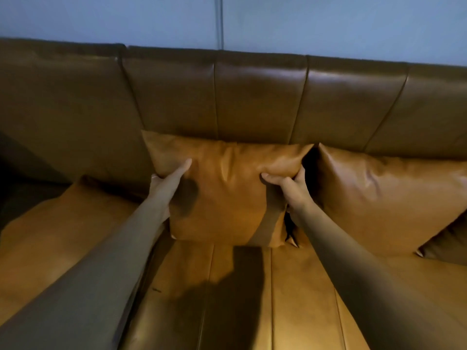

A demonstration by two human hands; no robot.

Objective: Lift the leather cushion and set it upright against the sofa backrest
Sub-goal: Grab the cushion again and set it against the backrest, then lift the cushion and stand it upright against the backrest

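Observation:
A tan leather cushion (227, 193) stands upright in the middle of the sofa, its top edge leaning on the dark brown backrest (252, 97) and its lower edge on the seat (240, 299). My left hand (168, 183) grips the cushion's left side, thumb on the front and fingers behind. My right hand (288, 184) pinches the upper right part, thumb on the front face and fingers wrapped round the right edge.
A second tan cushion (384, 198) leans on the backrest just to the right, nearly touching the first. Another cushion (75, 215) lies flat on the seat at the left. A blue-grey wall (303, 24) rises behind the sofa.

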